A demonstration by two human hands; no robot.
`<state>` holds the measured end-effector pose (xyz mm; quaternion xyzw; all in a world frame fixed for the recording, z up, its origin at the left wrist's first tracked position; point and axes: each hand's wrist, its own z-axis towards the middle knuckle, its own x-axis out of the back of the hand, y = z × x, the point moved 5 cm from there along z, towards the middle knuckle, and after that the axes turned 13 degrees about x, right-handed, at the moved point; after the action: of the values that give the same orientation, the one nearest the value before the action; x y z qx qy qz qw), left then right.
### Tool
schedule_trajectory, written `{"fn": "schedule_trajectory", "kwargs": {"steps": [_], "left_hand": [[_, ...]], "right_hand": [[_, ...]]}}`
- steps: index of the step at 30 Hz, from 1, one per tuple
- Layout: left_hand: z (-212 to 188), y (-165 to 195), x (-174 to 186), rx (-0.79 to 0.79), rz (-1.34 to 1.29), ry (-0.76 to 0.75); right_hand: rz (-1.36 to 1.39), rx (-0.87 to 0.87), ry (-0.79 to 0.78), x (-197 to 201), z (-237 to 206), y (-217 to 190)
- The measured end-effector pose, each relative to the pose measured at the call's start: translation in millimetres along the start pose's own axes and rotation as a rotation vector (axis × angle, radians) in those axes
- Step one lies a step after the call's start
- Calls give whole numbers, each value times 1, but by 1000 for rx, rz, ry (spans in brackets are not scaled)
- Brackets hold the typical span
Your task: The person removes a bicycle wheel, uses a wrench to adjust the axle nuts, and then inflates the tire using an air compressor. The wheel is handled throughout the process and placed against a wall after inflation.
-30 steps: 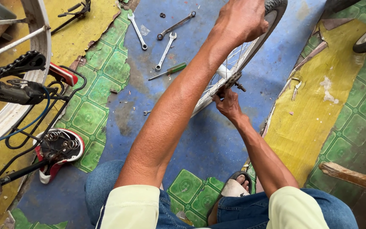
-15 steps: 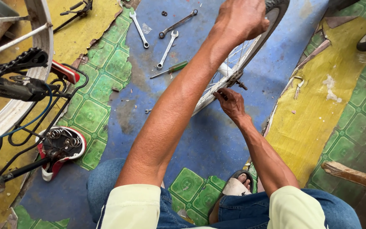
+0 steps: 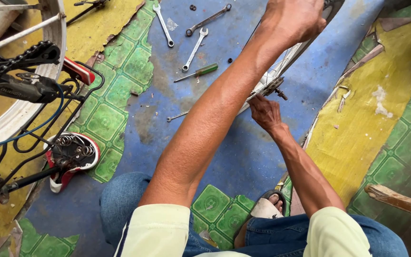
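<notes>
**Wheel work on the floor**

Wheel [image 3: 281, 64] is standing upright before us. Our left hand [image 3: 293, 19] is closing around its rim at the top. Since a moment ago our right hand [image 3: 264, 110] is reaching closer, fingers pinching at the metal axle [image 3: 274, 87]. Steel wrenches [image 3: 195, 47] and a green screwdriver [image 3: 198, 73] are lying on cracked, peeling painted floor [image 3: 262, 157].

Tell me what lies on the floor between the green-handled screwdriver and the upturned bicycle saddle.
In the head view, between the screwdriver and the saddle lies mostly worn blue floor and green patterned tiles; one small thin metal tool lies just off that line.
</notes>
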<state>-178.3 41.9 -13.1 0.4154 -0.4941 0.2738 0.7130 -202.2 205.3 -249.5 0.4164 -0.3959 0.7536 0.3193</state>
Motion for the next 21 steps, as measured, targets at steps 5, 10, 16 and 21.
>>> {"fn": "schedule_trajectory", "kwargs": {"steps": [5, 10, 16, 21], "left_hand": [[2, 4, -6, -22, -13, -31], [5, 10, -12, -40, -21, -58], [9, 14, -19, -48, -28, -81], [10, 13, -22, -52, -33, -95]], "right_hand": [[-119, 78, -117, -2, 5, 11], [-215, 167, -68, -3, 6, 15], [-188, 35, -83, -11, 7, 24], [-76, 70, 54, -6, 8, 21]]}}
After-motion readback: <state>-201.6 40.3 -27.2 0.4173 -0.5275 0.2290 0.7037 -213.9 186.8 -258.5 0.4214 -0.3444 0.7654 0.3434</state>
